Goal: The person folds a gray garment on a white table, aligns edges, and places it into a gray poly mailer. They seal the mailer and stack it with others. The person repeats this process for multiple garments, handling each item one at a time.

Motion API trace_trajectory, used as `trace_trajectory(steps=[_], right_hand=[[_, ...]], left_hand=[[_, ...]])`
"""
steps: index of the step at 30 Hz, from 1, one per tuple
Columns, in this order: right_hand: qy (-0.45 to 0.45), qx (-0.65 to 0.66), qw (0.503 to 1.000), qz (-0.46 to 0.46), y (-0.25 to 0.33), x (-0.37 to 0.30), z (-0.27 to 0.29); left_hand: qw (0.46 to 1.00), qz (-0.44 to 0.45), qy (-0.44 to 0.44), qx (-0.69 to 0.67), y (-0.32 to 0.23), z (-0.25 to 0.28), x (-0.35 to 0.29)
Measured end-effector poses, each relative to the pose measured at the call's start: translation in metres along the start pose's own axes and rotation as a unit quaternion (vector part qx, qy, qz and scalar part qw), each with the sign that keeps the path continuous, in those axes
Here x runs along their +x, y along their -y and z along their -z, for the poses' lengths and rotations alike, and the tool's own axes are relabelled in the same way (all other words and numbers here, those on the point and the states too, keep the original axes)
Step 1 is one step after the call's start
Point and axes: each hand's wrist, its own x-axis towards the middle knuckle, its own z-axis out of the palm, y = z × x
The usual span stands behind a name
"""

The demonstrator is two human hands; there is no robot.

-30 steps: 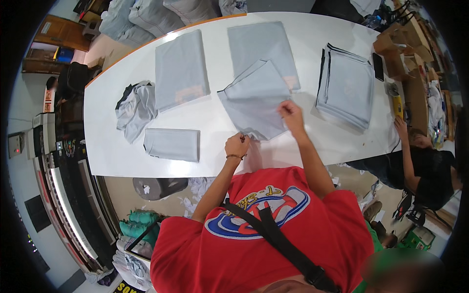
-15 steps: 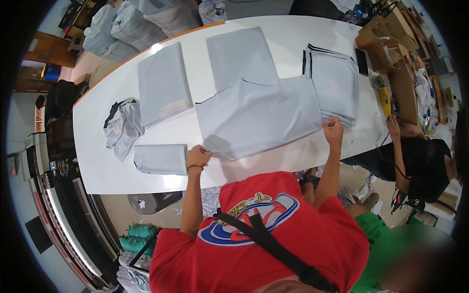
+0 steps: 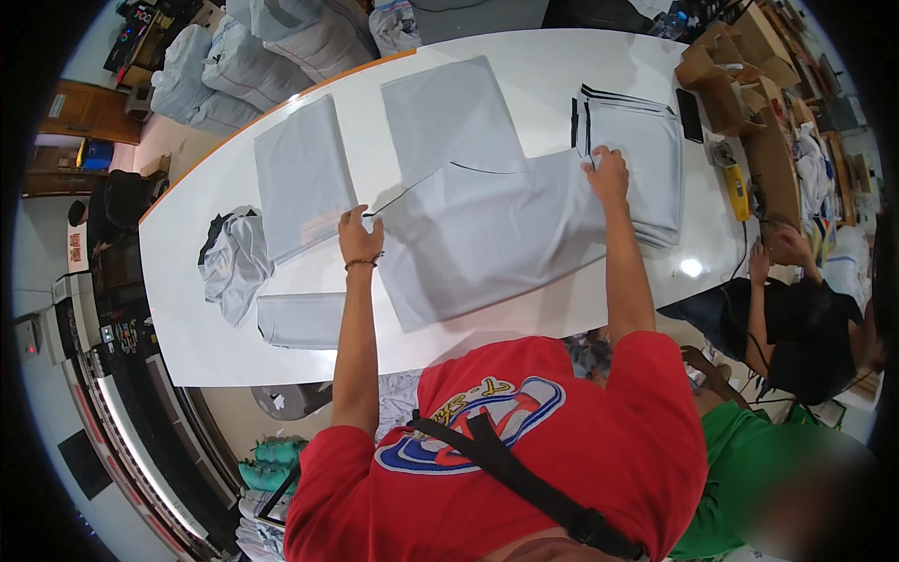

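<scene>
A light grey fabric piece point(image 3: 487, 248) with a dark upper edge lies spread on the white table in front of me. At its upper left corner, my left hand point(image 3: 360, 236) pinches the edge. The upper right corner is in the closed fingers of my right hand point(image 3: 609, 176), beside a stack of grey fabric pieces with black edges point(image 3: 641, 173). Beyond it, a flat grey fabric piece point(image 3: 449, 117) is partly covered. Near my left hand lie a folded grey fabric stack point(image 3: 304, 178) and a folded grey bundle point(image 3: 298, 318), partly hidden by my forearm.
Crumpled grey cloth point(image 3: 234, 267) lies at the left of the white table point(image 3: 225, 361). Along the right edge are a black phone point(image 3: 689, 115), a yellow corded tool point(image 3: 735, 192) and cardboard boxes point(image 3: 716, 70). People in black point(image 3: 815, 347) and green point(image 3: 726, 440) are at the right.
Both hands have moved from the fabric's near corners to its far corners. The fabric's near edge has come closer to me and lies flatter.
</scene>
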Motion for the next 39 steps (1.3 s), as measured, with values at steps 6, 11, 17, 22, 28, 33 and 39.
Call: trace_trajectory(steps=[6, 11, 17, 22, 28, 33, 39], right_hand=[[0.088, 0.141, 0.986, 0.027, -0.024, -0.002, -0.003], [0.182, 0.323, 0.920, 0.130, 0.016, -0.062, 0.090], [0.401, 0.467, 0.779, 0.123, 0.033, -0.122, 0.184], [0.480, 0.486, 0.721, 0.118, 0.012, -0.144, 0.216], [0.409, 0.540, 0.729, 0.096, -0.022, -0.179, 0.238], [0.268, 0.608, 0.737, 0.124, -0.025, -0.200, 0.267], [0.099, 0.669, 0.690, 0.258, 0.033, -0.189, 0.298]], left_hand=[[0.995, -0.083, 0.006, -0.059, -0.045, -0.021, -0.010], [0.958, -0.237, 0.092, -0.131, -0.145, -0.043, -0.025], [0.832, -0.433, 0.346, 0.015, -0.208, -0.054, -0.026], [0.781, -0.458, 0.405, 0.132, -0.126, -0.033, -0.065], [0.831, -0.381, 0.397, 0.075, -0.036, 0.069, -0.154], [0.871, -0.233, 0.432, 0.022, -0.041, 0.157, -0.163], [0.962, -0.181, 0.206, -0.016, -0.046, 0.294, -0.133]])
